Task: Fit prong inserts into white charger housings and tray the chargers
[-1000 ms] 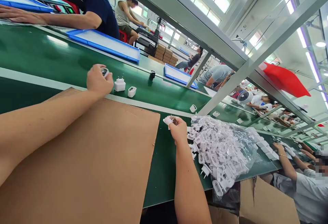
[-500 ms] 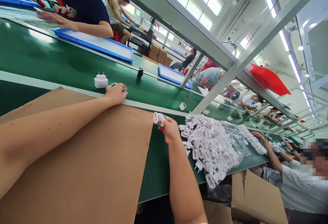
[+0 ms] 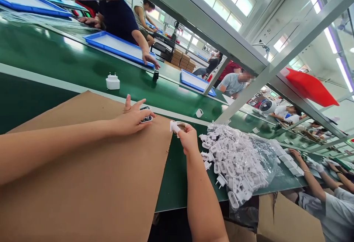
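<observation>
My left hand (image 3: 135, 118) reaches over the cardboard sheet (image 3: 110, 172) and holds a small white charger housing (image 3: 146, 119) with a dark inside. Two of its fingers stick up, apart from the piece; the others curl around the housing. To the right, past the sheet's edge, my right hand (image 3: 188, 137) is closed on a white plug part (image 3: 174, 127), pinched at the fingertips. How many pieces it holds I cannot tell. A white two-pin charger (image 3: 113, 82) stands upright on the green conveyor belt (image 3: 74, 70), beyond my left hand.
A heap of white plug parts (image 3: 238, 161) in clear plastic lies right of my right hand. Blue trays (image 3: 118, 48) line the far side, where a co-worker's hand (image 3: 149, 59) hangs near a small black object (image 3: 155, 76). A metal post (image 3: 235, 100) slants overhead. Co-workers sit at right.
My left hand has drawn the charger housing from the belt's edge toward me, over the cardboard, lifting two fingers. My right hand keeps its plug part. The far co-worker's arm has swung toward the black object.
</observation>
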`<state>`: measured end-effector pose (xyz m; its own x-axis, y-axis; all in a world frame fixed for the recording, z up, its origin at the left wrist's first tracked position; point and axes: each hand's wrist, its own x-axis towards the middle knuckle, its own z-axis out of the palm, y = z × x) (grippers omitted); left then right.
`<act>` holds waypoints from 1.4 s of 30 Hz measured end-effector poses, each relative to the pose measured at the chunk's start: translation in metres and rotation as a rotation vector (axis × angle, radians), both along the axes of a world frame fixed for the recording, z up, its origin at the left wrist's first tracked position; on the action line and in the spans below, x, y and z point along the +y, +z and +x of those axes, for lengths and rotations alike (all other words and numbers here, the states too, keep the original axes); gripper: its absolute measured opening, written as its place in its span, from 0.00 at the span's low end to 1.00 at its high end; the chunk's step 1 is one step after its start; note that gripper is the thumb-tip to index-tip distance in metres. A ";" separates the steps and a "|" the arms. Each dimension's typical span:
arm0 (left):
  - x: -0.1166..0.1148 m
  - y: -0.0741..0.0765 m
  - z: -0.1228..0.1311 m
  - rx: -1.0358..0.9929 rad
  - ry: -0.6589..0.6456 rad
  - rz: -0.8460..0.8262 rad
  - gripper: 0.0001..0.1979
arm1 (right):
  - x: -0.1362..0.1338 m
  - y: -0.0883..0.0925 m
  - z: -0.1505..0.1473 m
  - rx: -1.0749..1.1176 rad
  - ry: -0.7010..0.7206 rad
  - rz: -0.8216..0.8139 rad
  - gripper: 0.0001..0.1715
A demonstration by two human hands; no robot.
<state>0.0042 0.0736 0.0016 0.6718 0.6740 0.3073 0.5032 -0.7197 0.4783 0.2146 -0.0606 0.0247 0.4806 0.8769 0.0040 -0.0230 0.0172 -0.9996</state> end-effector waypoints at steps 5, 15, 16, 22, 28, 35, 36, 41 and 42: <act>-0.038 -0.007 -0.001 -0.045 -0.092 -0.030 0.26 | -0.002 0.003 -0.001 0.064 0.055 0.006 0.23; -0.057 -0.020 -0.004 -0.244 -0.136 -0.600 0.36 | -0.006 0.005 -0.008 0.064 0.182 -0.010 0.25; -0.056 -0.019 -0.004 -0.254 -0.152 -0.618 0.33 | -0.006 0.004 -0.010 0.032 0.183 0.003 0.26; -0.057 -0.018 0.000 -0.289 -0.178 -0.563 0.29 | -0.011 -0.002 -0.017 -0.240 0.145 0.066 0.24; -0.054 -0.023 0.002 -0.297 -0.187 -0.553 0.25 | -0.019 0.002 -0.020 -0.809 0.266 0.204 0.14; -0.051 -0.026 0.001 -0.312 -0.207 -0.561 0.21 | -0.013 -0.009 -0.028 -1.098 0.320 0.201 0.17; -0.051 -0.027 0.001 -0.309 -0.210 -0.569 0.21 | -0.011 -0.011 -0.029 -1.082 0.304 0.209 0.16; -0.051 -0.025 0.001 -0.304 -0.222 -0.572 0.20 | -0.010 -0.014 -0.032 -1.074 0.239 0.293 0.16; -0.051 -0.024 0.001 -0.303 -0.220 -0.570 0.20 | -0.010 -0.014 -0.033 -1.100 0.251 0.291 0.18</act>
<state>0.0048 0.0224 -0.0221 0.7523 0.6436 0.1407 0.1579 -0.3834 0.9100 0.1817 -0.0706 0.0109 -0.0944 0.8443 0.5275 0.8188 0.3672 -0.4413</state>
